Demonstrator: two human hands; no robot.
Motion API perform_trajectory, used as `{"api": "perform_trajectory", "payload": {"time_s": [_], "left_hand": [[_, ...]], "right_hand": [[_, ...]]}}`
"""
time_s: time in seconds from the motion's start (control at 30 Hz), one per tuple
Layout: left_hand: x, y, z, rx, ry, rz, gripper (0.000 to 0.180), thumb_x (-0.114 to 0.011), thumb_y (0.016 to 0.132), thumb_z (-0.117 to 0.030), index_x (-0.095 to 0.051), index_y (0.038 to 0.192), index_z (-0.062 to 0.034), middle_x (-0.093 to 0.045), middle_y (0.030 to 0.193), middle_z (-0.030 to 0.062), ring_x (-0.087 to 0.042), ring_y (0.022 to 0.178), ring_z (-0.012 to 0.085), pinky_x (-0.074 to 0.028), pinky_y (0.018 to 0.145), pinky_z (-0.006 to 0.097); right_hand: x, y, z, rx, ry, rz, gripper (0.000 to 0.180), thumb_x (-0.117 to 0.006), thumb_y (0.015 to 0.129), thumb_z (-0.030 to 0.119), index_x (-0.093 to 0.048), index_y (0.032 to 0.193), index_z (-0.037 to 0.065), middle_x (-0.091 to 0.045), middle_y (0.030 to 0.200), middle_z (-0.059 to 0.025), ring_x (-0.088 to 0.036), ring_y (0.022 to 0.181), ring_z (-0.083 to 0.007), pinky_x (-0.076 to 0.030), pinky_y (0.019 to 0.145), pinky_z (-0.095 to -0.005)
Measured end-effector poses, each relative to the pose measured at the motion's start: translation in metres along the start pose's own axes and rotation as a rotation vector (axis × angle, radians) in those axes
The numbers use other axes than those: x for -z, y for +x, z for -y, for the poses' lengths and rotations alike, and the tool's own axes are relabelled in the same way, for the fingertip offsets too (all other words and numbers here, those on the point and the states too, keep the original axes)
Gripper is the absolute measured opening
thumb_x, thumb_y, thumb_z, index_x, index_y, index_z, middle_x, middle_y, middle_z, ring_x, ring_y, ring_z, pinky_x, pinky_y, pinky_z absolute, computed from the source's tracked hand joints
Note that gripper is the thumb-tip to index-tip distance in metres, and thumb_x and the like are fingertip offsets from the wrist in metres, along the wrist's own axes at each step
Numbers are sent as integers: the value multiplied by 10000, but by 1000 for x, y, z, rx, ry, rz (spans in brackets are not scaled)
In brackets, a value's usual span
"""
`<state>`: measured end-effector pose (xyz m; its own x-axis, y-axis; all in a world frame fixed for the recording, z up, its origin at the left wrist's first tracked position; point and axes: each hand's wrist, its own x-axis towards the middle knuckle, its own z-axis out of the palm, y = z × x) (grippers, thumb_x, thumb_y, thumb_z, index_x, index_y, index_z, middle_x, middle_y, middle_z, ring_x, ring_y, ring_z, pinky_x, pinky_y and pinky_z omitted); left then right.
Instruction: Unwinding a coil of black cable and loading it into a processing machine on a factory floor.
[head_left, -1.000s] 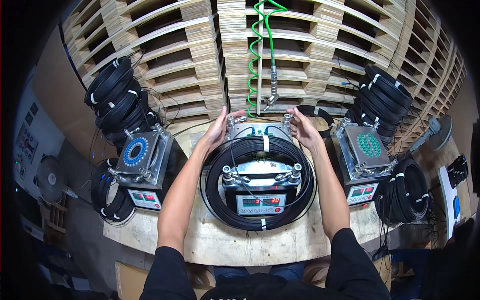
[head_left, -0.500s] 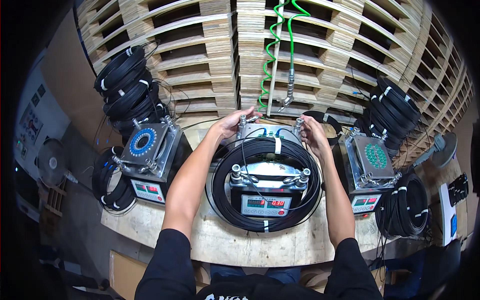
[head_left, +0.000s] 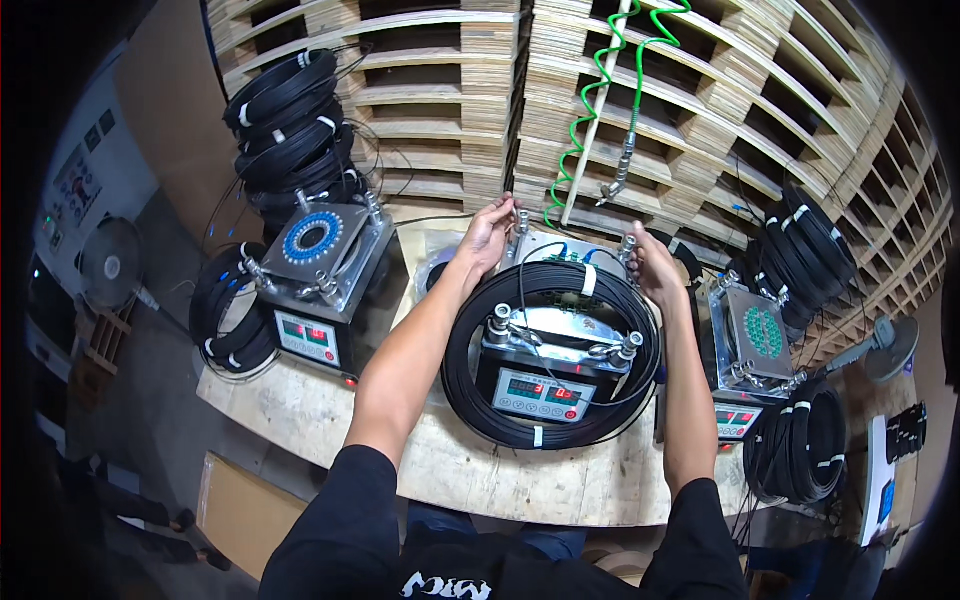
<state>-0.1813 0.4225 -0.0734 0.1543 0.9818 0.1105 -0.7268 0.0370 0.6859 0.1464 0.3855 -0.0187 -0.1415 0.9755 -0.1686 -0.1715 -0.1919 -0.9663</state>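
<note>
In front of me stands a polishing-type machine [head_left: 545,397] with a red and green digital display and metal corner posts. A large coil of black cable [head_left: 470,395] rests around its front, tied with white bands. Blue-ended cable leads [head_left: 557,250] run onto its top plate among green parts. My left hand [head_left: 487,240] is closed at the far left post [head_left: 522,224], its fingers curled on the clamp there. My right hand [head_left: 655,268] is closed around the far right post's clamp [head_left: 628,248], its fingertips partly hidden behind it.
Similar machines stand at left [head_left: 318,260] and right [head_left: 755,345], with rings of blue and green parts. Black cable coils are stacked at left [head_left: 285,130] and right [head_left: 805,250]. A green spiral air hose [head_left: 637,95] with a metal nozzle hangs before wooden pallets [head_left: 420,110].
The whole view has turned, so the bench appears tilted and shifted. My left fingers, stretched past the far left post before, are now curled beside it. My right hand stays at the far right post.
</note>
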Motion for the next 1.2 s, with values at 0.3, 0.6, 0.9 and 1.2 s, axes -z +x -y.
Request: {"api": "perform_trajectory", "payload": {"time_s": [0.3,0.6,0.9,1.2], "left_hand": [[-9,-6,-2,-30,94,-102,285,-766,911,-329,-644,969,-79,-651,835,24,-616,758,134,-506,702,263],[-20,-17,-6,-16,13,-53,297,-701,970,-294,-611,1088,-37,-704,932,58,-654,805,124,-526,685,252],[-53,-25,0,-66,-100,-62,351,-718,959,-252,-600,1140,24,-708,1023,130,-662,840,139,-541,732,258],[-6,-15,-13,-308,561,-165,307,-759,929,-271,-608,1003,-14,-677,762,53,-603,676,92,-466,636,234]], "right_hand": [[7,12,-12,49,-27,-26,333,-672,969,435,-556,856,143,-510,666,48,-471,557,-75,-342,476,-230],[14,-2,-13,118,47,18,265,-623,998,422,-572,933,170,-523,709,51,-445,592,-78,-384,559,-253],[32,-3,-7,48,-6,0,288,-636,995,410,-539,898,157,-450,652,61,-436,550,-87,-300,482,-245],[11,4,-7,43,5,31,307,-636,992,422,-518,888,158,-427,641,66,-428,546,-88,-292,487,-246]]}}
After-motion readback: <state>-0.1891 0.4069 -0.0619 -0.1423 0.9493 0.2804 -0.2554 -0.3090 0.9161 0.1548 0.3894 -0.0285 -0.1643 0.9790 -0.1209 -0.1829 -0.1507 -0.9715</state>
